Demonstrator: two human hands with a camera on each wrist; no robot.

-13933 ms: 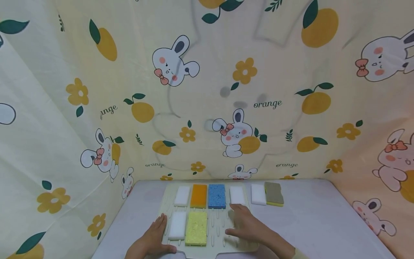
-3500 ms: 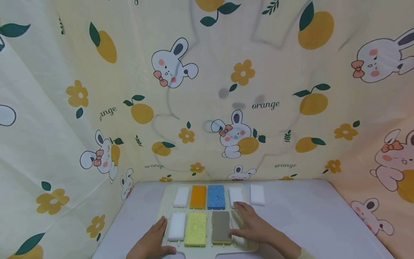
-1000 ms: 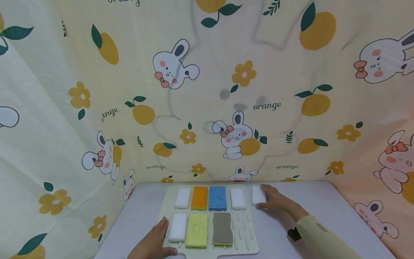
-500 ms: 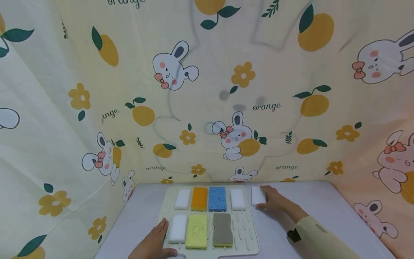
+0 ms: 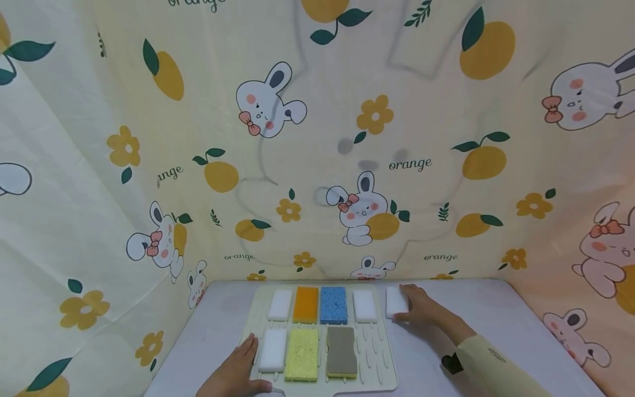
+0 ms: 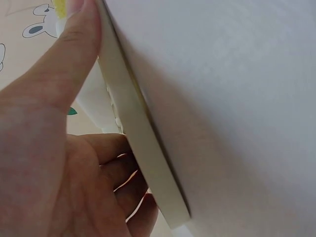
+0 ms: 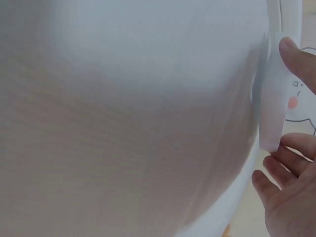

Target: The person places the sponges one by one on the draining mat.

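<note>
In the head view my left hand [image 5: 235, 369] rests at the front left corner of a cream ridged board [image 5: 384, 375], fingers along its left edge and thumb at the front edge. The left wrist view shows the fingers against the board's thick rim [image 6: 148, 158]. At the back right, beside the board, my right hand [image 5: 424, 310] pinches a white sponge [image 5: 395, 302]. In the right wrist view, the thumb and index finger meet opposite ends of that sponge [image 7: 273, 98]; the other fingers are loosely bent.
The board's back row has a white sponge [image 5: 280, 305], an orange sponge [image 5: 305, 304], a blue sponge [image 5: 333, 304] and another white sponge [image 5: 365, 305]. In front lie a white sponge [image 5: 273, 350], a yellow sponge [image 5: 301, 354] and a grey-topped sponge [image 5: 341, 352]. Patterned cloth [image 5: 317, 110] surrounds the table.
The grey-topped sponge went from the table at right to the board's front row. My right hand then moved to the remaining white sponge at back right. The left hand stayed put.
</note>
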